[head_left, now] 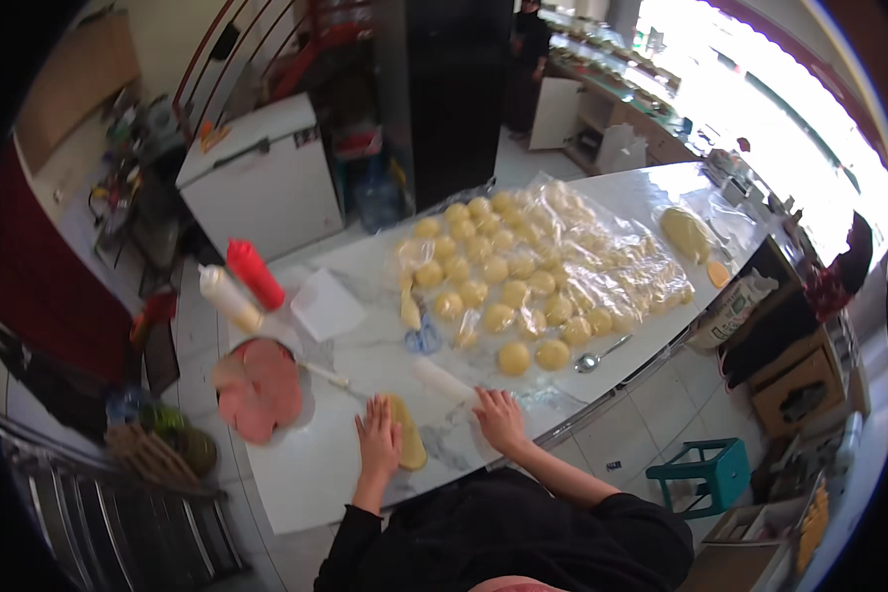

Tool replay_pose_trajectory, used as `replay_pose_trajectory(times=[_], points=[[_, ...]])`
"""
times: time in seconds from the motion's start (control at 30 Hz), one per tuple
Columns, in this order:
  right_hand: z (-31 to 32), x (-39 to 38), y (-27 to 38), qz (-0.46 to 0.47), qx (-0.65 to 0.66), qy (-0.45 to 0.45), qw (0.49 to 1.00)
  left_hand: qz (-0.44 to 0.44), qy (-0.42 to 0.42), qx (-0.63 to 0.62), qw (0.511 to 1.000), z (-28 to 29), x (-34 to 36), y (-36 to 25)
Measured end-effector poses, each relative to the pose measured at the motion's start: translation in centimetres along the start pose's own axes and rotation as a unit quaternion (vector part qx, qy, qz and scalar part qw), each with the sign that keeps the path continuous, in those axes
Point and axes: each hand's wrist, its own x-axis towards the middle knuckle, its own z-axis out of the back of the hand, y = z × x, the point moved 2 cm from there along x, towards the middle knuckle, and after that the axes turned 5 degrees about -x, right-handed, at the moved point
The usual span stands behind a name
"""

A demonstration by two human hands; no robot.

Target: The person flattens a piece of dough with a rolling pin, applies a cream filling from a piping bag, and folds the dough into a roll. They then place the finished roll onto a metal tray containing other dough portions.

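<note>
My left hand (377, 441) lies with its fingers stretched flat along the left edge of a flattened oval of yellow dough (410, 450). To its right, my right hand (501, 422) grips the near end of a pale rolling pin (442, 379), which lies slantwise on the marble-patterned table (311, 488). Round dough balls (513, 358) sit in rows beyond my hands, many under a clear plastic sheet (602, 247). A light-handled utensil (324, 374) stretches from the plate of round pink slices (257, 390) toward my left hand.
A red squeeze bottle (256, 274) and a white one (230, 298) stand at the far left, beside a whitish square sheet (327, 304). A spoon (602, 354) lies near the right edge. A larger dough lump (685, 235) is at the far right. A green stool (703, 478) stands on the floor.
</note>
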Motion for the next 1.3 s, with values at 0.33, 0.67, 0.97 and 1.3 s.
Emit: replay_pose_trajectory(times=[0.33,0.67,0.97,1.3], points=[[-1.9,1.9,5.7,-0.015,0.025,-0.001,1.0,0.081,0.064,0.054,0.993,-0.9,1.0,1.3],[-7.9,2.8,10.1,0.173,-0.037,0.093,0.98,0.117,0.068,0.094,0.986,-0.3,1.1,0.9],[-5.2,0.3,9.1,0.053,-0.026,0.093,0.994,0.164,0.117,0.185,0.962,0.3,2.6,-1.3],[4.8,-3.9,-4.5,0.155,0.388,0.03,0.908,0.193,0.03,0.198,0.96,-6.0,3.2,-6.0]])
